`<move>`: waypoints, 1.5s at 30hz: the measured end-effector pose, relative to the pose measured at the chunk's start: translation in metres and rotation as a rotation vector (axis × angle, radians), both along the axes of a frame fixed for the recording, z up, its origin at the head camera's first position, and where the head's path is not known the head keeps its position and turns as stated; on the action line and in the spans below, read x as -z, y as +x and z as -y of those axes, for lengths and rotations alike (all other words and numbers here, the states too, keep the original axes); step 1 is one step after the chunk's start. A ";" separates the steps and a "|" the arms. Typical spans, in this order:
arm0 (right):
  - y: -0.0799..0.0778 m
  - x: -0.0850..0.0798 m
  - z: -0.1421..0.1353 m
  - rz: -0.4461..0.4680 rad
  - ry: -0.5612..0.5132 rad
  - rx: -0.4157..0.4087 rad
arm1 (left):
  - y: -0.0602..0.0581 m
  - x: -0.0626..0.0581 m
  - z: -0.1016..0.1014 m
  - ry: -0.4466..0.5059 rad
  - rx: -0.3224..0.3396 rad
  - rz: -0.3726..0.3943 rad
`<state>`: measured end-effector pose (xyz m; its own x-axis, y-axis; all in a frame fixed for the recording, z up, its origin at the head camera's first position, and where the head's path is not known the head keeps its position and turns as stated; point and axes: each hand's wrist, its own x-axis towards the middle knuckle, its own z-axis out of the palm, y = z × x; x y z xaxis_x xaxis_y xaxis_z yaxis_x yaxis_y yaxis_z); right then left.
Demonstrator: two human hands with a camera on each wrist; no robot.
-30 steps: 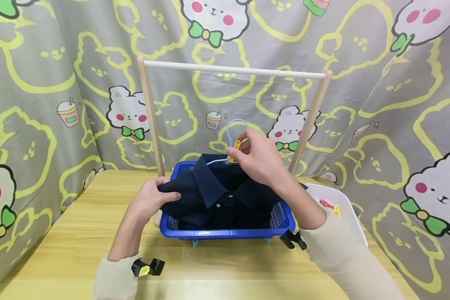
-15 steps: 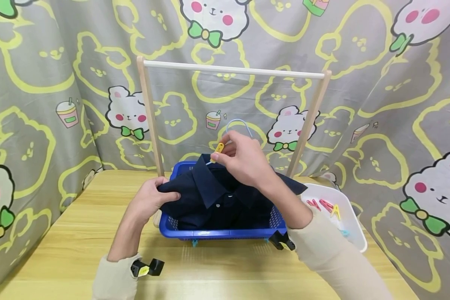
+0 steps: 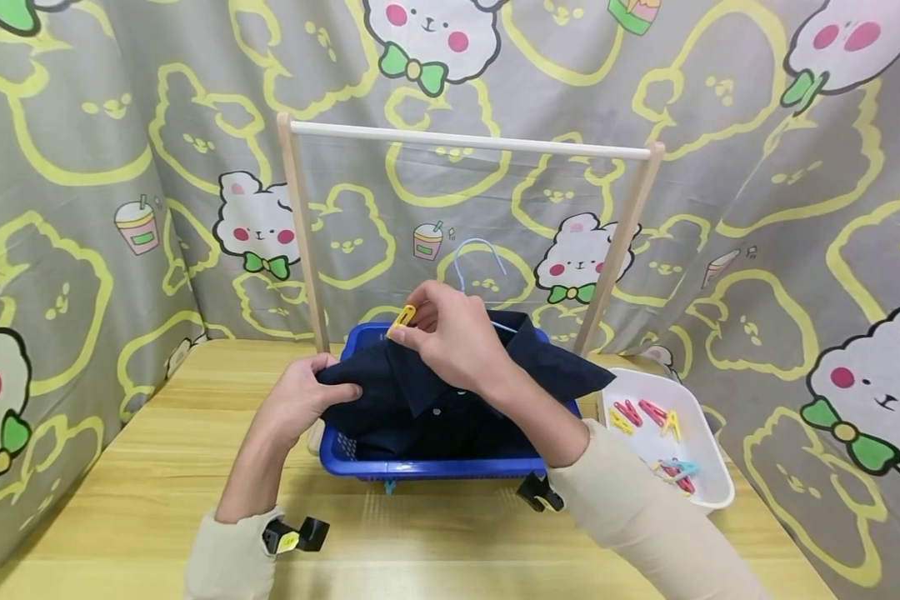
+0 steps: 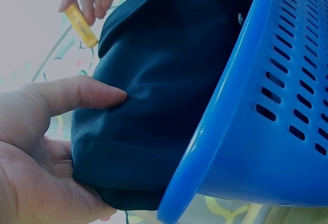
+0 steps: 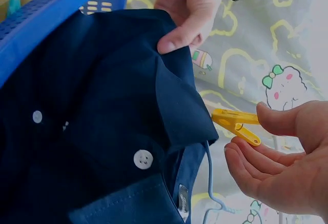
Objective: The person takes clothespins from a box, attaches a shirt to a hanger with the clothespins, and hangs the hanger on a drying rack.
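Observation:
A dark navy shirt (image 3: pixel 435 429) with white buttons lies in the blue basket (image 3: pixel 450 469), its collar raised toward the back. Out of the collar rises the hook of a light blue wire hanger (image 3: pixel 480 242). My left hand (image 3: pixel 300 398) grips the shirt's shoulder at the left, thumb on top of the cloth (image 4: pixel 148 101). Between thumb and fingers, my right hand (image 3: pixel 457 337) pinches a yellow clothespin (image 5: pixel 237 124). The right wrist view shows the clothespin's tip at the collar's edge; whether it touches the cloth I cannot tell.
A wooden rack with a white bar (image 3: pixel 465 140) stands behind the basket. To the right, a white bin (image 3: pixel 716 467) holds several pink, yellow and blue clothespins (image 3: pixel 654 410). A patterned curtain (image 3: pixel 757 275) surrounds the wooden table (image 3: pixel 157 467).
My right hand has moved left with the yellow clothespin, from beside the hanger's neck to the left side of the collar. The left hand stays on the shoulder. More of the white bin shows.

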<state>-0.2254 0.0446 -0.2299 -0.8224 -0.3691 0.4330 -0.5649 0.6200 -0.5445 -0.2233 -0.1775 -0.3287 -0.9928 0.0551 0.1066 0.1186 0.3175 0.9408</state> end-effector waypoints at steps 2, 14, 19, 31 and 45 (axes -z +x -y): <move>0.001 0.002 0.001 -0.008 0.003 -0.006 | 0.000 0.000 0.000 -0.003 -0.001 -0.004; 0.001 0.014 0.006 -0.096 0.062 -0.026 | -0.001 0.002 -0.001 0.009 0.006 -0.007; 0.000 0.018 0.006 -0.158 0.081 -0.038 | -0.001 0.001 0.000 0.013 0.009 0.003; 0.000 0.020 0.012 -0.208 0.127 -0.059 | 0.000 0.000 -0.001 0.009 0.008 0.008; -0.001 0.018 0.017 -0.291 0.198 -0.059 | -0.002 0.003 -0.004 0.007 -0.007 -0.005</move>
